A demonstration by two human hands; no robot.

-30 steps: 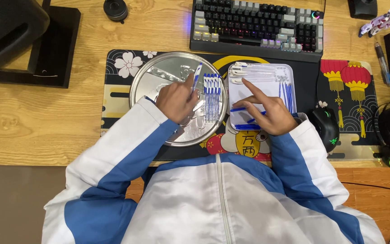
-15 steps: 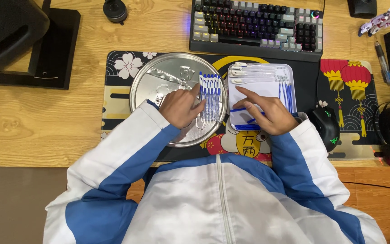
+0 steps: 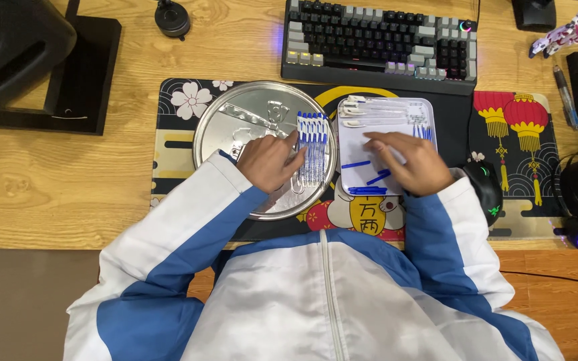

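Centrally, the left hand (image 3: 269,160) is resting on the round metal tray (image 3: 235,124), fingers (image 3: 296,140) narrowly touching the row of blue pens (image 3: 312,147); the right hand (image 3: 413,164) is lying flat, fingers spread, on the white rectangular tray (image 3: 382,110).

**A:** so what are the arms doing here? seen from the head cam looking straight down

**B:** both forearms come up from the near edge and angle in toward each other, elbows out wide, sleeves white with blue panels. left hand (image 3: 270,159) sits palm down, knuckles up, fingers stretched to the right and a bit far, lying close together

**A:** and the other one?

**B:** right hand (image 3: 409,160) is palm down too, flatter, fingers loosely spread and pointing left and far, wrist bent slightly so the hand angles inward. neither hand is curled into a fist, and the two are apart, not touching each other
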